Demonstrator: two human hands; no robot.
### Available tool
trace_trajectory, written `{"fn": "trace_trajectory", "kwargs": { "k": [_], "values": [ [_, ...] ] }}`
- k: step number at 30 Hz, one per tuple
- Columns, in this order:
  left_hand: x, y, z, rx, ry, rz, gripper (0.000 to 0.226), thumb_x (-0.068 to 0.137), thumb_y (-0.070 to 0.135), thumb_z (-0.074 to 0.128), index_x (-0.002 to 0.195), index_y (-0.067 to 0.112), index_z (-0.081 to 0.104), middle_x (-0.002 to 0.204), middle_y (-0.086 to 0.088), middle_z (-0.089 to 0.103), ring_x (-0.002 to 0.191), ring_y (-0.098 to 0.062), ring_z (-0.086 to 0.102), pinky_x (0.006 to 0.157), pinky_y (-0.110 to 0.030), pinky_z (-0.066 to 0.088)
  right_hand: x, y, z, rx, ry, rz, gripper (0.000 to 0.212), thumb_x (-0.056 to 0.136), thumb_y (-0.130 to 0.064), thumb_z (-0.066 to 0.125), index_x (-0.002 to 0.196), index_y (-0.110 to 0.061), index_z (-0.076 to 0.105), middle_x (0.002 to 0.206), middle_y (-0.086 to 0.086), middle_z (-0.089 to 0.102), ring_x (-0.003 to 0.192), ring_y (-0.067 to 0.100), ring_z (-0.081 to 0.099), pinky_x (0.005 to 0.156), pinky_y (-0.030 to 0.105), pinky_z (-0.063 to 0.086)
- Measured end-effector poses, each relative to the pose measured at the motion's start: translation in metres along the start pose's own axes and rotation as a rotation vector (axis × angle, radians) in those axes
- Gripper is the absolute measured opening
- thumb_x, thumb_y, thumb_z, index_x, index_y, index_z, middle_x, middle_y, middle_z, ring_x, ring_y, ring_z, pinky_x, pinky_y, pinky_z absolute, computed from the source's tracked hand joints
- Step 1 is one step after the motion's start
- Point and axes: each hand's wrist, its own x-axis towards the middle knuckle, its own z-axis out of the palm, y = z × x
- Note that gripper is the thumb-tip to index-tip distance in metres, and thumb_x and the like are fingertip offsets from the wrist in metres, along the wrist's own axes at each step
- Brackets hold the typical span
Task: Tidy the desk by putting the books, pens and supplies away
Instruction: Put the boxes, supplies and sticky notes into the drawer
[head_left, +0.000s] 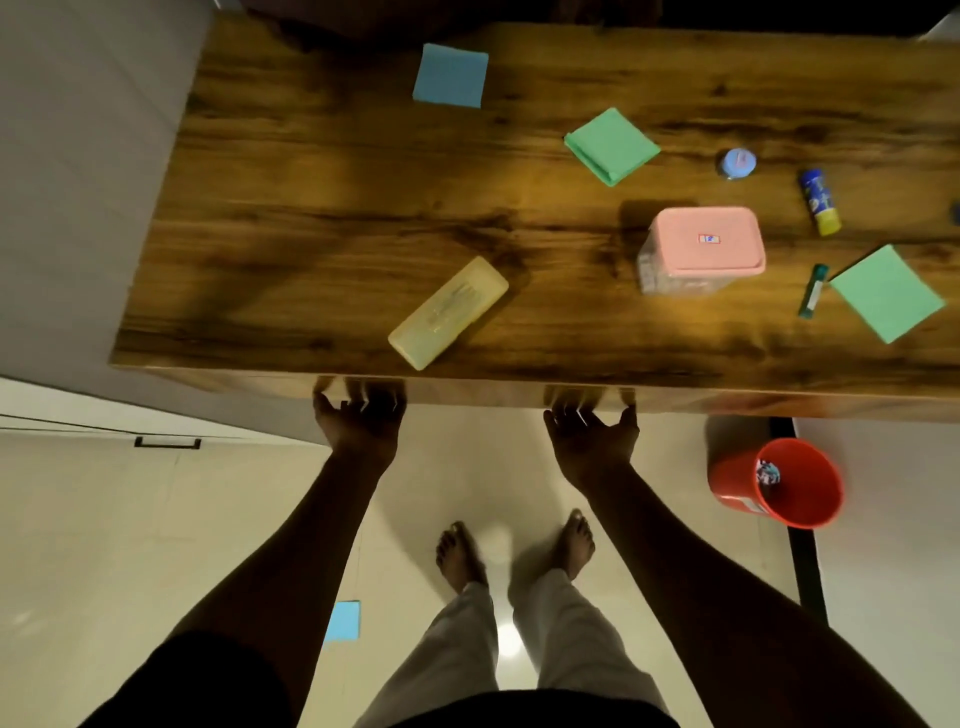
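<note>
Our left hand (358, 421) and right hand (592, 428) spread wide, holding nothing, fingers at the desk (311, 208) front edge, yellow pencil box (448, 313) near it, pink box (701, 249) and 4 paper pads farther back

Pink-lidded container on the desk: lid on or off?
On. The pink lid sits flat across the top of the container, covering it fully; whether it is latched cannot be told.

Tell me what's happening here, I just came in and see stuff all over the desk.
A person stands at the wooden desk, with the left hand and right hand open at its front edge, holding nothing. Nothing looks put away yet: a yellow pencil case, a pink-lidded box, a glue stick and blue and green paper pads lie scattered. A red bin stands on the floor.
</note>
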Motion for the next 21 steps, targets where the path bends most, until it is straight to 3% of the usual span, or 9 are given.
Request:
{"fn": "trace_trajectory", "kwargs": {
  "k": [3, 7, 10, 12, 14, 17, 21],
  "values": [
    [-0.003, 0.002, -0.012, -0.010, -0.045, -0.002, 0.059, 0.065, 0.042, 0.081, 0.113, 0.019, 0.058, 0.114, -0.006, 0.066, 0.114, -0.032, 0.066, 0.105, -0.049, 0.046, -0.004, 0.004, -0.007, 0.026, 0.026, -0.023, 0.059, 0.087, -0.059, 0.063, 0.118, -0.009, 0.062, 0.116, 0.012, 0.068, 0.103, 0.031, 0.070, 0.101, 0.049, 0.053],
    [-0.014, 0.005, -0.044, 0.024, -0.073, -0.038, 0.039, 0.071, 0.041, 0.078, 0.095, 0.016, 0.058, 0.097, -0.004, 0.061, 0.099, -0.031, 0.062, 0.104, -0.046, 0.045, -0.023, 0.015, -0.033, -0.055, 0.022, -0.064, 0.059, 0.094, -0.058, 0.055, 0.126, -0.009, 0.059, 0.122, 0.012, 0.070, 0.116, 0.030, 0.068, 0.110, 0.048, 0.045],
    [-0.032, 0.015, -0.069, 0.201, -0.027, -0.134, 0.043, 0.088, 0.049, 0.065, 0.112, 0.013, 0.060, 0.117, -0.009, 0.065, 0.115, -0.031, 0.062, 0.108, -0.044, 0.044, -0.041, 0.016, -0.059, -0.195, 0.023, -0.050, 0.063, 0.099, -0.060, 0.044, 0.132, -0.008, 0.057, 0.133, 0.014, 0.066, 0.130, 0.031, 0.058, 0.119, 0.050, 0.033],
    [-0.055, 0.019, -0.081, 0.540, 0.062, -0.126, 0.056, 0.102, 0.051, 0.045, 0.132, 0.005, 0.056, 0.134, -0.018, 0.063, 0.122, -0.035, 0.062, 0.110, -0.043, 0.044, -0.059, 0.017, -0.071, -0.380, 0.051, -0.043, 0.062, 0.103, -0.060, 0.039, 0.136, -0.010, 0.057, 0.137, 0.014, 0.063, 0.133, 0.032, 0.054, 0.119, 0.051, 0.035],
    [-0.089, 0.021, -0.086, 0.887, 0.100, 0.031, 0.042, 0.105, 0.034, 0.049, 0.131, 0.003, 0.060, 0.127, -0.023, 0.067, 0.110, -0.037, 0.066, 0.104, -0.045, 0.049, -0.086, 0.020, -0.078, -0.646, 0.075, -0.077, 0.058, 0.106, -0.053, 0.039, 0.140, -0.009, 0.055, 0.138, 0.012, 0.063, 0.129, 0.032, 0.059, 0.111, 0.049, 0.045],
    [-0.135, 0.027, -0.081, 1.399, -0.026, 0.430, 0.015, 0.098, 0.012, 0.059, 0.102, 0.014, 0.074, 0.096, -0.011, 0.076, 0.092, -0.033, 0.072, 0.086, -0.046, 0.058, -0.132, 0.020, -0.071, -1.066, -0.041, -0.240, 0.038, 0.107, -0.036, 0.049, 0.127, -0.009, 0.065, 0.122, 0.009, 0.072, 0.112, 0.026, 0.070, 0.094, 0.036, 0.058],
    [-0.169, 0.038, -0.060, 1.815, -0.233, 1.041, 0.006, 0.096, 0.016, 0.065, 0.096, 0.017, 0.071, 0.090, 0.003, 0.069, 0.077, -0.013, 0.065, 0.065, -0.030, 0.053, -0.181, 0.016, -0.043, -1.728, -0.215, -0.806, 0.013, 0.102, -0.027, 0.061, 0.095, -0.022, 0.072, 0.085, -0.011, 0.074, 0.082, 0.006, 0.070, 0.071, 0.014, 0.054]
  ]
}}
